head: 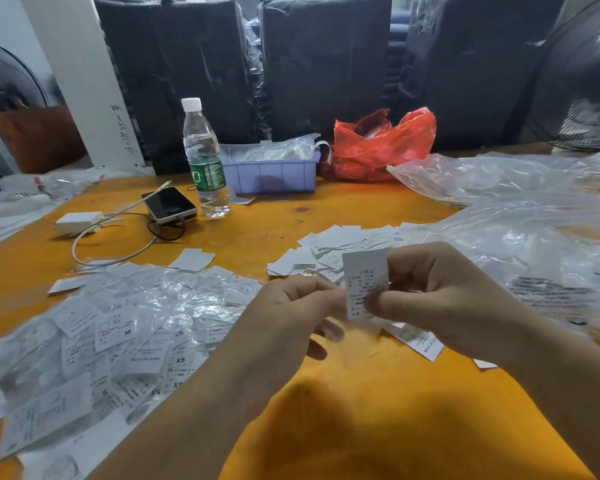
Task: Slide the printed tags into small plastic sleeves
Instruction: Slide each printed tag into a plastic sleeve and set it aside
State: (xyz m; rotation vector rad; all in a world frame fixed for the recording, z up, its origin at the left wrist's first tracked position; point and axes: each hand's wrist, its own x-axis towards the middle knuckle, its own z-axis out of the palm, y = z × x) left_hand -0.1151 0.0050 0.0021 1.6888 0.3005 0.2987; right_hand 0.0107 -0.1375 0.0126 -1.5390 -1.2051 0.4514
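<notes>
A white printed tag (364,278) stands upright above the orange table (250,233), held between both hands. My right hand (444,296) pinches its right edge with thumb and fingers. My left hand (291,313) pinches the lower left edge, where a thin clear plastic sleeve (357,329) seems to hang, hard to make out. A pile of loose printed tags (336,251) lies just behind the hands. A wide heap of sleeved tags (125,327) with size letters covers the table's left side.
A water bottle (205,157), a phone (169,204) with cable and white charger (78,223) sit at back left. A lilac bin (274,173) and red plastic bag (381,147) stand behind. Crumpled clear plastic bags (534,216) fill the right. A fan (582,84) stands at far right.
</notes>
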